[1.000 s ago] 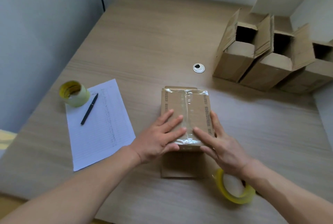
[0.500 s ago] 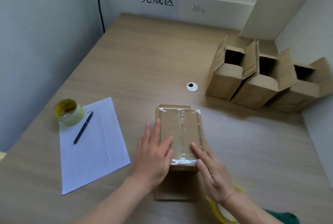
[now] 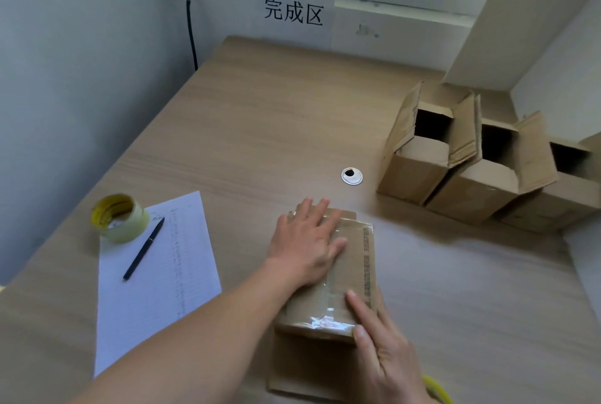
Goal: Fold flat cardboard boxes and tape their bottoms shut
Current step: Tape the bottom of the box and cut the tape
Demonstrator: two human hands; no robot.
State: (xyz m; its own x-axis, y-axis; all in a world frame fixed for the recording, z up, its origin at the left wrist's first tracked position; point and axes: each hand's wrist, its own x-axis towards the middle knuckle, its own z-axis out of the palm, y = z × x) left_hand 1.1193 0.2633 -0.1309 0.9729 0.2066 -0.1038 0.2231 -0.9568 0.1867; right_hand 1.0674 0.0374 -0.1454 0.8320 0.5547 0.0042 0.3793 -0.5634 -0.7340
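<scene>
The small brown cardboard box lies bottom-up on the wooden desk, clear tape across its seam. The left hand and right hand press it with flat, straight fingers. Three folded boxes stand beyond the fingertips; this box seems nearly finished.

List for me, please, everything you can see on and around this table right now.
taped box: 1, brown with clear tape, table's near middle, under both hands
open boxes: 3, brown, row at the far right
tape roll: 1, yellowish, left, on the sheet's far corner
second tape roll: 1, yellow, bottom edge, mostly hidden
paper sheet: 1, white, lined, left
pen: 1, dark, on the sheet
cable grommet: 1, white, mid-table
wall sign: 1, black characters, back wall
cable: 1, black, left wall
table: 1, light wood
left hand: flat on the box's far end
right hand: fingers flat on the near end
</scene>
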